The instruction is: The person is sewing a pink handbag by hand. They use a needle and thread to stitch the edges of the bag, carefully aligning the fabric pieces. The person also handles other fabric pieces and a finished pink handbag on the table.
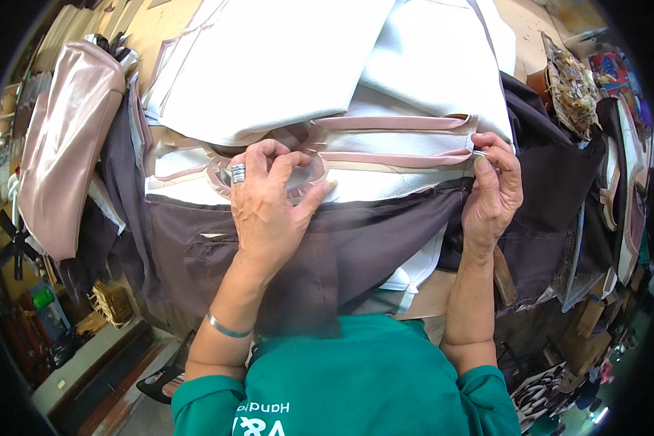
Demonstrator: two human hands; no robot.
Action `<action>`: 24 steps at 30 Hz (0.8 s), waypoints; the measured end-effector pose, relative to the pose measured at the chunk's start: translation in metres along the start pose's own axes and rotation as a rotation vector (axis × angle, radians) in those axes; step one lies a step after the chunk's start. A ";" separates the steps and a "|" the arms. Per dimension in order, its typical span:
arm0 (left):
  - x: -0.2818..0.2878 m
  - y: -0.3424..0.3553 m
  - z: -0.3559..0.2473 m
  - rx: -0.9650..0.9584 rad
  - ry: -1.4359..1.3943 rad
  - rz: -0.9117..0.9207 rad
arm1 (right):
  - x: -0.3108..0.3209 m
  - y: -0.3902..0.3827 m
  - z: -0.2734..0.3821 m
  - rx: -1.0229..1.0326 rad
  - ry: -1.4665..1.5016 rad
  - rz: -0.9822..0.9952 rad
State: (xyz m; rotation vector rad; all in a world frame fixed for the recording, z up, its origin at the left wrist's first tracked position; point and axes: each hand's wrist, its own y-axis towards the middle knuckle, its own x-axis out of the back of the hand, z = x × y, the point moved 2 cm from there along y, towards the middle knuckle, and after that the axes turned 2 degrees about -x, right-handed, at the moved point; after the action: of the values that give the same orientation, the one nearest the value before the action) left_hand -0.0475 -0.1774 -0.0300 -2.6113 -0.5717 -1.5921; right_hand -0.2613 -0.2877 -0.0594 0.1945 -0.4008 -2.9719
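Observation:
A white-backed panel with folded pink strips [396, 158] along its edges lies across the middle of the work. My left hand [265, 200], wearing a wide silver ring, rests on its left part with fingers bent and apart and the thumb stretched out. Beside those fingers is a rounded pink edge [218, 178] cut into small notches. My right hand [493, 189] pinches the right end of the panel between thumb and fingers. Something thin and pale shows at that pinch, too small to name. Dark brown lining cloth [196, 247] hangs from the panel's near side.
Large white-backed sheets [269, 65] cover the far part of the table [534, 29]. A pink bag-shaped piece [73, 138] leans at the left. Dark cloth [534, 189] lies at right, near a wooden handle [503, 280]. A crusted container [570, 87] stands far right.

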 end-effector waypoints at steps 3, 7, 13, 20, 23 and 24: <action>-0.004 -0.003 0.000 -0.016 0.021 0.069 | -0.001 0.000 -0.002 0.062 0.023 0.015; -0.005 -0.005 -0.003 -0.051 -0.102 0.116 | -0.001 0.000 -0.003 0.058 0.050 0.000; -0.005 -0.008 -0.004 0.199 -0.433 0.209 | 0.002 -0.002 -0.006 0.027 0.085 -0.021; 0.003 0.011 -0.004 -0.023 -0.327 -0.141 | 0.003 0.000 -0.009 -0.037 0.046 -0.060; -0.006 0.013 -0.001 -0.034 -0.353 -0.199 | 0.002 0.003 -0.007 -0.053 0.090 -0.052; -0.007 0.013 0.000 -0.039 -0.350 -0.200 | 0.002 0.003 -0.006 -0.052 0.095 -0.041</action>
State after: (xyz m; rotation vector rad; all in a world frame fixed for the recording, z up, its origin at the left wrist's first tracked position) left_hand -0.0465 -0.1918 -0.0339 -2.9664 -0.8503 -1.1963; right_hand -0.2619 -0.2923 -0.0645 0.3408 -0.3115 -2.9939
